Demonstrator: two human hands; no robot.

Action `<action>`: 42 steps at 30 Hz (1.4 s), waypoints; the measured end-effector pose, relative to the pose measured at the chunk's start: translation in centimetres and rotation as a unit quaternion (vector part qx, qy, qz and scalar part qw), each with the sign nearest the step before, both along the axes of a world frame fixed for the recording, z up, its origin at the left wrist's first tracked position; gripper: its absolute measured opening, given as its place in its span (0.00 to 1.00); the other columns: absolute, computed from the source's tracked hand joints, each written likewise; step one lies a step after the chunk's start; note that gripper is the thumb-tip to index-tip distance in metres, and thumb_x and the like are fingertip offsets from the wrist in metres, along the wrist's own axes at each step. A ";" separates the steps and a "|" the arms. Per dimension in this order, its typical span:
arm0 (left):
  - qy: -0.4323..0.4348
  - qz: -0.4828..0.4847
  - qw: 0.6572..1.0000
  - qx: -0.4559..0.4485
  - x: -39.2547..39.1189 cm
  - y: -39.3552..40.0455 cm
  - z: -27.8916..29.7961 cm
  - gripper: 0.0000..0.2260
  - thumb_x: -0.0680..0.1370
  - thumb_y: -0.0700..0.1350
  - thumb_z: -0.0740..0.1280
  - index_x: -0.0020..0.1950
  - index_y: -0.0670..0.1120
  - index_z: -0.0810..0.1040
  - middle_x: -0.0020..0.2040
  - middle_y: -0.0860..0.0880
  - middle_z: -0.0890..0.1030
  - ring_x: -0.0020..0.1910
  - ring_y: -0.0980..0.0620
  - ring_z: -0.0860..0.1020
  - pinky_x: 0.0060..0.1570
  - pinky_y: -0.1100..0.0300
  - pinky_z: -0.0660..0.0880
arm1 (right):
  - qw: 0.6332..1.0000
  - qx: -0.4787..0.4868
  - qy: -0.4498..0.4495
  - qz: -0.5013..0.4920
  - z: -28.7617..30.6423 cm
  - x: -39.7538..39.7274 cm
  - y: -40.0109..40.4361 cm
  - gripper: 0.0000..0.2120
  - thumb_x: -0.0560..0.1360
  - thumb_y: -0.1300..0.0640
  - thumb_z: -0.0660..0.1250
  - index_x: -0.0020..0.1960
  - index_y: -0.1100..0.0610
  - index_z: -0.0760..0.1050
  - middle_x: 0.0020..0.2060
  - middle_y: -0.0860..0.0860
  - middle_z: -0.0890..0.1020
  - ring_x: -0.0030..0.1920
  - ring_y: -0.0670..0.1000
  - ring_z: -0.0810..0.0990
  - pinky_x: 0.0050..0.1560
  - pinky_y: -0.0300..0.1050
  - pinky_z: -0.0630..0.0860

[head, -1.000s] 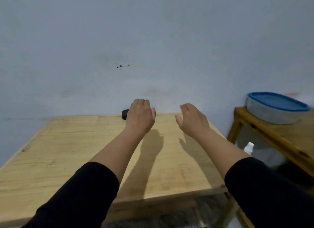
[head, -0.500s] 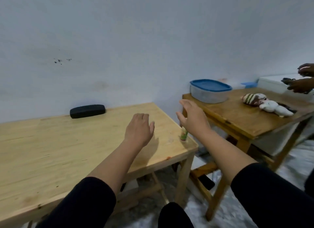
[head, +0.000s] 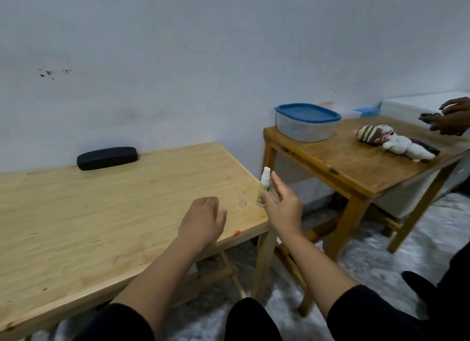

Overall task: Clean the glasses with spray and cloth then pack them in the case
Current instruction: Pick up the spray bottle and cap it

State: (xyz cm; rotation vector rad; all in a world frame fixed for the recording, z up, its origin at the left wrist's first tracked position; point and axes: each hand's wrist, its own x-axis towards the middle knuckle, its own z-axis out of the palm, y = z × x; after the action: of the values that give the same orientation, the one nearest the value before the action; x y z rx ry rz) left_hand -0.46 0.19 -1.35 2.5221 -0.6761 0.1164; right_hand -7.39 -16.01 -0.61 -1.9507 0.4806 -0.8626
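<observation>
A black glasses case (head: 107,158) lies shut at the back of the light wooden table (head: 76,226), against the wall. A small white spray bottle (head: 263,186) with a green label stands upright at the table's right edge. My right hand (head: 282,204) is open just right of the bottle, thumb near its label, fingers spread. My left hand (head: 203,222) hovers open over the table's right front part, holding nothing. No glasses or cloth show on my table.
A darker wooden table (head: 356,167) stands to the right with a clear box with blue lid (head: 306,122) and a soft doll (head: 394,143). Another person's hands (head: 450,116) hold a dark object at the far right. My knee (head: 251,320) is below.
The view has swung right and down, bringing the second table and spray bottle into sight. My right hand has dropped to beside the bottle; my left hand lowered toward the tabletop.
</observation>
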 end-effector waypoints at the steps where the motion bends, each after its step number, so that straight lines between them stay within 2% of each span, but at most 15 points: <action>1: 0.001 0.001 1.000 0.001 0.1 -0.1 0.0 0.18 0.78 0.53 0.59 0.63 0.44 0.71 0.63 0.44 0.73 0.63 0.46 0.69 0.60 0.55 0.69 | 0.999 0.030 -0.007 0.007 -0.2 0.3 0.1 0.27 0.72 0.61 0.70 0.69 0.53 0.68 0.65 0.51 0.76 0.62 0.48 0.76 0.61 0.47 0.76; 3: 0.006 0.000 1.000 -0.001 0.3 -0.3 -0.1 0.19 0.78 0.54 0.59 0.64 0.45 0.70 0.64 0.44 0.73 0.64 0.46 0.69 0.61 0.55 0.68 | 0.997 0.079 -0.019 0.018 -0.3 0.6 0.1 0.27 0.72 0.63 0.70 0.69 0.53 0.68 0.64 0.51 0.77 0.60 0.46 0.78 0.57 0.48 0.79; 6: 0.018 0.000 0.999 -0.035 0.9 -1.0 -0.2 0.21 0.77 0.55 0.60 0.67 0.47 0.69 0.65 0.46 0.73 0.64 0.47 0.70 0.63 0.55 0.68 | 0.992 0.115 -0.034 0.037 -0.2 0.9 0.2 0.26 0.73 0.67 0.68 0.69 0.55 0.69 0.62 0.52 0.78 0.56 0.42 0.77 0.46 0.29 0.77; 8: 0.020 -0.005 0.997 -0.072 1.1 -1.8 0.0 0.21 0.76 0.56 0.62 0.67 0.49 0.70 0.65 0.47 0.75 0.64 0.48 0.71 0.63 0.55 0.69 | 0.991 0.121 -0.038 0.044 -0.2 1.0 0.1 0.25 0.73 0.67 0.68 0.68 0.55 0.69 0.62 0.53 0.78 0.55 0.42 0.77 0.42 0.26 0.75; 14: 0.042 -0.037 0.992 -0.114 0.9 -3.9 0.6 0.17 0.74 0.52 0.67 0.62 0.50 0.75 0.60 0.50 0.80 0.59 0.51 0.76 0.60 0.56 0.73 | 0.986 0.150 -0.050 0.058 -0.1 0.9 -0.3 0.26 0.72 0.67 0.69 0.67 0.55 0.70 0.61 0.53 0.79 0.55 0.43 0.79 0.45 0.31 0.78; 18: 0.056 -0.035 0.987 -0.146 0.9 -4.4 0.4 0.13 0.76 0.50 0.66 0.59 0.49 0.78 0.53 0.50 0.83 0.51 0.55 0.80 0.55 0.56 0.77 | 0.987 0.142 -0.044 0.058 -0.1 0.9 -0.6 0.26 0.71 0.67 0.70 0.67 0.54 0.71 0.61 0.52 0.79 0.56 0.42 0.79 0.56 0.40 0.78; 21: 0.067 -0.006 0.970 -0.232 0.9 -4.7 1.3 0.11 0.75 0.48 0.67 0.57 0.50 0.79 0.53 0.51 0.82 0.51 0.55 0.79 0.55 0.59 0.76 | 0.988 0.139 -0.040 0.061 -0.1 0.8 -0.8 0.26 0.71 0.67 0.70 0.67 0.53 0.71 0.60 0.51 0.80 0.55 0.41 0.80 0.57 0.39 0.77; 24: 0.051 -0.016 0.951 -0.306 1.4 -5.2 3.1 0.12 0.74 0.49 0.68 0.57 0.50 0.79 0.52 0.52 0.83 0.51 0.57 0.79 0.52 0.65 0.72 | 0.988 0.135 -0.044 0.066 -0.1 0.7 -0.9 0.26 0.71 0.67 0.70 0.67 0.54 0.72 0.59 0.50 0.80 0.53 0.37 0.80 0.57 0.39 0.77; 27: 0.046 -0.041 0.934 -0.351 1.4 -6.2 5.1 0.12 0.74 0.48 0.69 0.57 0.49 0.79 0.53 0.52 0.82 0.50 0.59 0.78 0.51 0.70 0.71 | 0.987 0.138 -0.045 0.072 -0.1 0.5 -0.9 0.25 0.71 0.67 0.70 0.66 0.54 0.72 0.59 0.51 0.80 0.55 0.41 0.80 0.56 0.39 0.78; 29: 0.042 -0.071 0.935 -0.346 1.1 -6.9 5.8 0.13 0.74 0.47 0.69 0.58 0.49 0.79 0.53 0.52 0.82 0.50 0.60 0.77 0.49 0.75 0.69 | 0.987 0.136 -0.044 0.077 0.0 0.5 -1.0 0.25 0.71 0.67 0.70 0.66 0.55 0.72 0.59 0.51 0.80 0.55 0.42 0.80 0.51 0.33 0.78; 31: 0.037 -0.099 0.940 -0.324 1.0 -7.4 6.0 0.13 0.75 0.47 0.68 0.59 0.50 0.79 0.54 0.52 0.82 0.51 0.60 0.77 0.51 0.73 0.70 | 0.986 0.141 -0.042 0.082 0.1 0.5 -1.1 0.25 0.72 0.67 0.70 0.66 0.54 0.72 0.58 0.50 0.81 0.54 0.41 0.80 0.49 0.32 0.78; 34: 0.031 -0.124 0.947 -0.295 1.1 -7.8 5.6 0.13 0.75 0.48 0.68 0.60 0.52 0.78 0.55 0.51 0.82 0.52 0.58 0.78 0.54 0.67 0.72 | 0.987 0.135 -0.033 0.080 0.1 0.6 -1.2 0.23 0.72 0.66 0.69 0.65 0.54 0.73 0.58 0.51 0.81 0.56 0.42 0.80 0.57 0.40 0.78; 36: 0.028 -0.133 0.950 -0.280 1.2 -8.0 5.4 0.13 0.75 0.49 0.67 0.60 0.52 0.78 0.54 0.51 0.82 0.51 0.59 0.78 0.55 0.66 0.72 | 0.987 0.137 -0.029 0.080 0.2 0.6 -1.4 0.22 0.72 0.66 0.69 0.64 0.54 0.73 0.58 0.54 0.81 0.56 0.44 0.80 0.57 0.42 0.78; 40: 0.045 -0.144 0.952 -0.265 1.4 -8.0 5.1 0.15 0.75 0.51 0.67 0.61 0.52 0.77 0.55 0.50 0.83 0.53 0.57 0.78 0.59 0.60 0.74 | 0.991 0.102 -0.021 0.084 0.3 0.5 -1.5 0.30 0.72 0.65 0.69 0.67 0.42 0.66 0.57 0.53 0.80 0.53 0.40 0.80 0.54 0.36 0.78; 42: 0.052 -0.136 0.953 -0.264 1.4 -7.9 4.9 0.17 0.75 0.51 0.67 0.63 0.52 0.75 0.55 0.51 0.82 0.54 0.57 0.78 0.59 0.61 0.73 | 0.994 0.066 -0.014 0.091 0.4 0.4 -1.5 0.34 0.74 0.65 0.68 0.69 0.37 0.62 0.55 0.50 0.79 0.51 0.37 0.79 0.49 0.28 0.76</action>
State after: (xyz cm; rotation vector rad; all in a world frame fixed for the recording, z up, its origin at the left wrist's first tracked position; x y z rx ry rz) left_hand 0.97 -7.67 3.54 1.8930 -0.8163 0.0553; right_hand -7.03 -17.49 -0.23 -1.8267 0.3294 -0.7235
